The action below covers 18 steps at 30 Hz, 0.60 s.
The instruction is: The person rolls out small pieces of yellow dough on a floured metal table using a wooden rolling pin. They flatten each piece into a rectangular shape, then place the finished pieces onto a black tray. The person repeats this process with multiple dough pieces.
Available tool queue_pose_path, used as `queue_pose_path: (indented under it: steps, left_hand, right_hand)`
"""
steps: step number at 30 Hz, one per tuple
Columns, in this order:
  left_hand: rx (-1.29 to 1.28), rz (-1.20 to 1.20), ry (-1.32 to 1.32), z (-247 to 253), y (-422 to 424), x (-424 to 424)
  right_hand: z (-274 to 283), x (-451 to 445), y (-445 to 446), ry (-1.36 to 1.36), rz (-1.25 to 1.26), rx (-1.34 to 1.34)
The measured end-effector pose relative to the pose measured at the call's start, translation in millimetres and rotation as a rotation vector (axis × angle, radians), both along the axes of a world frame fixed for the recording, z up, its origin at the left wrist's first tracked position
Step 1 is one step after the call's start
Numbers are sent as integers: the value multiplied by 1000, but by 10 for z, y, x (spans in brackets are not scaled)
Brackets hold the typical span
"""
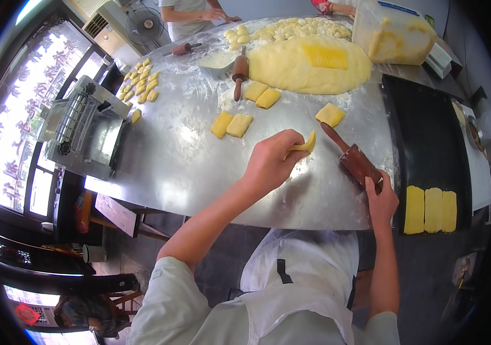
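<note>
My left hand (276, 157) pinches a piece of yellow dough (308, 144) between thumb and fingers, lifted over the steel tabletop (163, 151). My right hand (382, 196) grips the lower end of a brown rolling pin (359, 164), which lies slanted near the table's right side. Just beyond the pin's upper handle rests a single dough square (330, 114). Two dough pieces (231, 124) lie side by side left of centre, and another pair (262, 95) sits farther back. Three long flattened dough strips (433, 211) lie in a row on a black tray (428, 129) at the right.
A large dough slab (306, 69) with a yellow scraper (325, 57) spans the back. Near it are a second rolling pin (240, 71), a flour container (215, 64) and a plastic tub (392, 34). A dough roller machine (84, 125) stands left. Two other people work across the table.
</note>
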State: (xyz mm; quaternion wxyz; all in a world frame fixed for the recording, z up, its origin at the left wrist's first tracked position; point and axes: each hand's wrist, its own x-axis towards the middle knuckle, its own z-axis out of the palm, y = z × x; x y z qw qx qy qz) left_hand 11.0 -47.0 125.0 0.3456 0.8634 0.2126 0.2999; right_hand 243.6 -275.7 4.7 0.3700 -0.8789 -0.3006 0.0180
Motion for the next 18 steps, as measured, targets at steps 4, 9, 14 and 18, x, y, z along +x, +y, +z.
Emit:
queue_pose_path:
  steps: [4,9,14,18]
  left_hand:
    - [215,-79,118,-225,33,-72]
    - [59,137,56,-673,456,-228]
    - [21,402,52,-858,1754,-134]
    - [358,506,131,-874,3072,-63]
  right_hand:
    - [17,-22,8,4,23,-37]
    - [4,-27,27,-31,44,6]
    - [-61,20,31,-42,33,18]
    - [-68,44,-9,-30,77,4]
